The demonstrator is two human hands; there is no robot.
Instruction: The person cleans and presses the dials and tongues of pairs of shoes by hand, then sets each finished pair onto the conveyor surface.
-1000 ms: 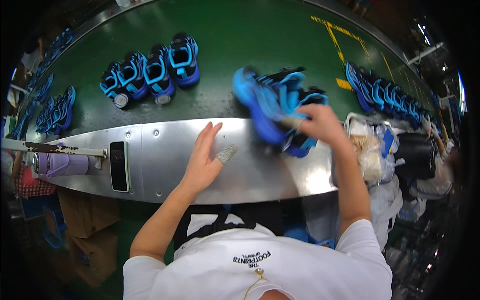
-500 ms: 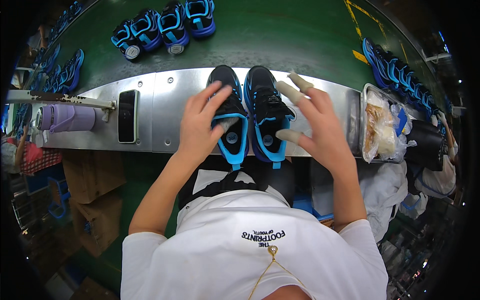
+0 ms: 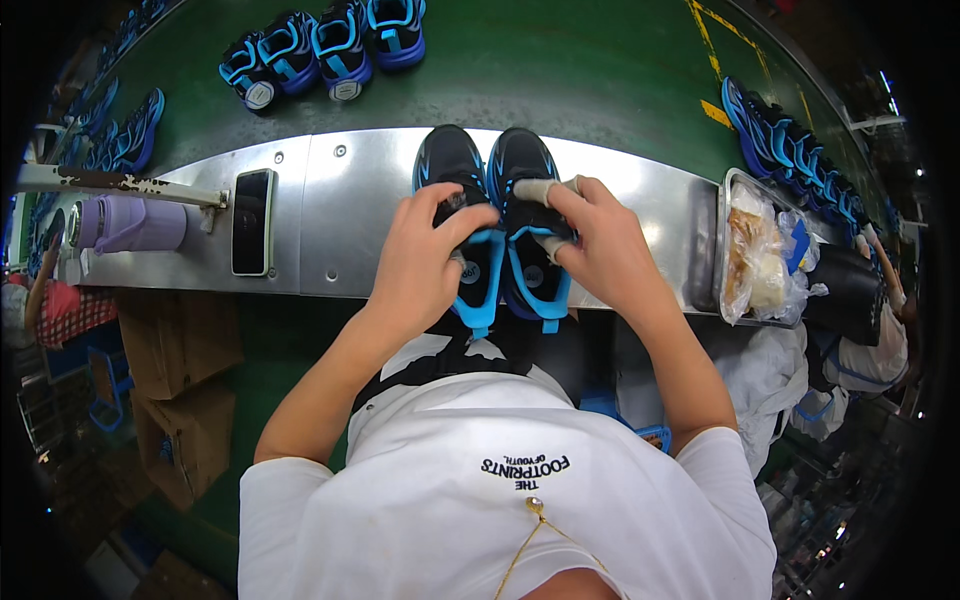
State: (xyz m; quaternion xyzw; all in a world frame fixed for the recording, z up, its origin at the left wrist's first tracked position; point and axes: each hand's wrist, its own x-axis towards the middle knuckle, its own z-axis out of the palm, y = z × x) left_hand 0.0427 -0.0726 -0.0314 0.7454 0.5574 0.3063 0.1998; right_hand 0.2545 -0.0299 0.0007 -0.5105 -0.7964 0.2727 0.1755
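Two black sneakers with bright blue trim stand side by side on the metal ledge, toes pointing away from me. My left hand [image 3: 423,258] is closed on the left sneaker [image 3: 450,157], its fingers over the tongue and the thumb at the collar opening. On the right sneaker [image 3: 522,160], my right hand [image 3: 612,248] pinches around the tongue and upper collar. Pale finger covers sit on several fingertips of that hand. Round stickers show on the insoles, and blue heel loops hang past the ledge's near edge.
The metal ledge [image 3: 345,215] borders a green belt [image 3: 560,70]. More sneakers [image 3: 340,45] stand at the far left, others [image 3: 790,140] at the right. A phone [image 3: 253,222] and purple bottle [image 3: 145,223] lie left; a tray [image 3: 728,250] of bagged items sits right. Cardboard boxes [image 3: 180,340] are below left.
My right hand has come in from the right and closed on the right sneaker's tongue area. My left hand has moved slightly right, its fingers curling onto the left sneaker.
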